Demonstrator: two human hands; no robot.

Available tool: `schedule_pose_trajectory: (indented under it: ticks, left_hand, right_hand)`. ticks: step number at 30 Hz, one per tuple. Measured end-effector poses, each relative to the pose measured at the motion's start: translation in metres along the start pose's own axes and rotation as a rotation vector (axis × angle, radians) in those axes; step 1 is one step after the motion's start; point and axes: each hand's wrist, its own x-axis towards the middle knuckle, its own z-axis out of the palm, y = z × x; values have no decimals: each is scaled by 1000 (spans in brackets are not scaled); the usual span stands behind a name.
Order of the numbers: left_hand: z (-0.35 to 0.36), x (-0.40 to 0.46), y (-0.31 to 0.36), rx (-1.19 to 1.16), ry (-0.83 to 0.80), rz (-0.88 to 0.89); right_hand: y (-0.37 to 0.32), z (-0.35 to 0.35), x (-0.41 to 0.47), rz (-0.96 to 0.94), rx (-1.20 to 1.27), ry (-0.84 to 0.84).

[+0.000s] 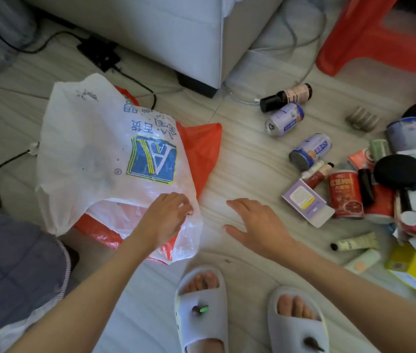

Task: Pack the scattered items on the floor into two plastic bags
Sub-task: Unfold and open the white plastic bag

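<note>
On the floor, the items lie right of both hands; right hand nearer, fingers spread, holding nothing; left hand pinches the white bag mouth.

sofa: pale grey, at 12 o'clock, dark foot on the floor
stool: red plastic, at 1 o'clock
cables: black, along the floor at 9 and 11 o'clock
slippers: white pair at 6 o'clock
floor: pale, streaked tiles
</note>
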Motion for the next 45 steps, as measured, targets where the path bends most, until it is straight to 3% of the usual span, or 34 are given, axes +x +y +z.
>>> schedule_pose_trajectory:
  ticks: [5,13,19,26,33,35,40,43,45]
  left_hand:
    - [-58,43,35,-150,63,-40]
    - [-176,103,118,-124,326,104]
    - [-247,130,193,-139,471,171]
    - [-276,109,242,-342,549,128]
    - [-280,82,256,-380,531,41]
    - [-280,77,265,-467,535,-40]
    - [-289,84,287,-949,516,-299]
    - [-285,92,301,-1161,517,-343]
    - [-279,95,306,-1180,492,-342]
  right_hand:
    - [-8,-43,-12,98,74,117]
    - [-20,-168,-92,229,257,386]
    - [-10,-210,-157,286,306,539]
    - [-12,-236,-200,298,571,972]
    - [-31,-242,-226,232,739,1086]
    - [-31,-238,-231,237,766,1112]
    - [-24,-234,-238,233,839,1145]
    - [-16,-236,-238,243,1002,1164]
    - [-9,-240,-239,244,1124,1126]
